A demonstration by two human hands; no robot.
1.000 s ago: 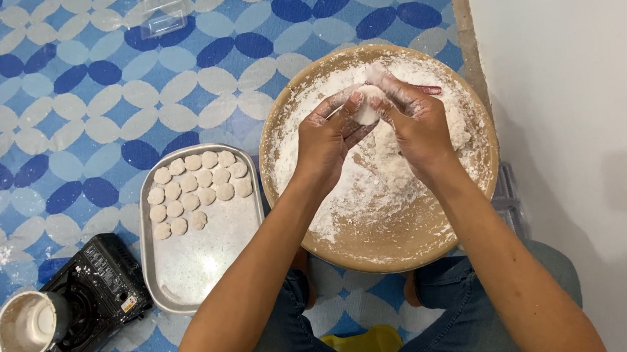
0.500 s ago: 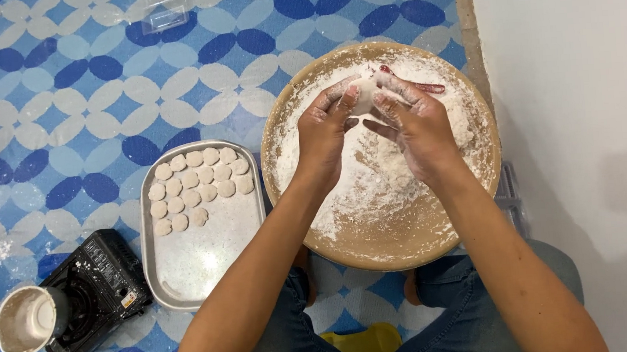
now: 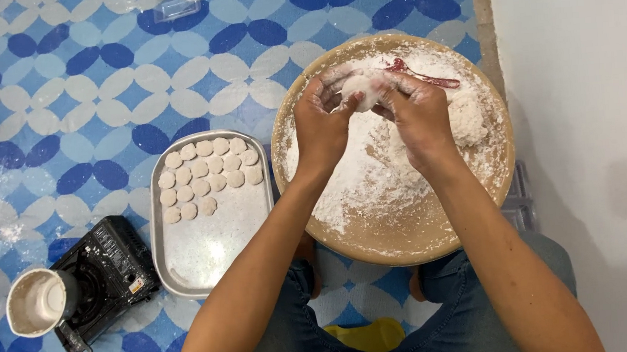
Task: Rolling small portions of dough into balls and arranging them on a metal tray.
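A small white lump of dough (image 3: pixel 361 88), soft and rounded, dusted with flour, sits pinched between the fingertips of the left hand (image 3: pixel 322 124) and the right hand (image 3: pixel 418 113). It is held up over the far part of a round wooden board (image 3: pixel 406 236) covered in loose flour. Both hands close around its sides, hiding its lower part.

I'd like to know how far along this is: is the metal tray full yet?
Partly full. The tray holds dough discs in rows at its far end only; its near half is bare.
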